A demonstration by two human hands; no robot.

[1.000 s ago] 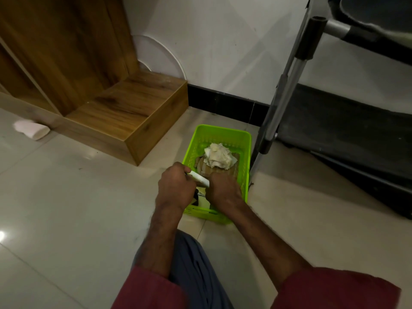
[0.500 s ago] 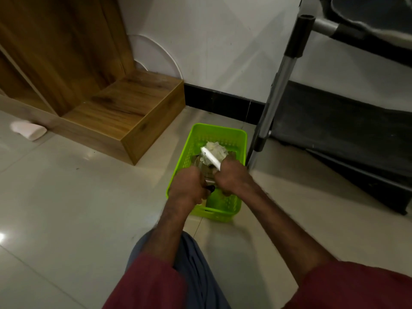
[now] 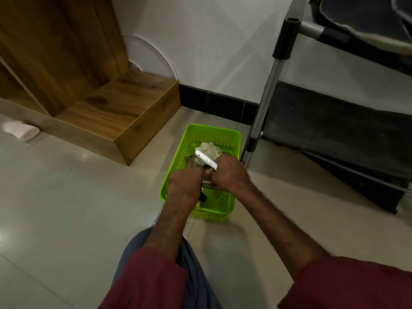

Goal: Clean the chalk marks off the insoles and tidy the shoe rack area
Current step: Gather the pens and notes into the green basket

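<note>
Swung upward, white stick [image 3: 206, 160] juts from right hand [image 3: 229, 175] above basket [image 3: 194, 134].

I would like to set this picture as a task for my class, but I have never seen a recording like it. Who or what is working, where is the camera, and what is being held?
There is no machine here: a person works with bare hands. The only camera is worn on the person's head and looks down, so you see their own arms. The left hand and right hand are over a green basket on the tiled floor. The right hand grips a white stick. A crumpled pale wad lies in the basket. What the left hand's fingers hold is hidden. A wooden shoe rack stands on the left and a treadmill on the right.
</note>
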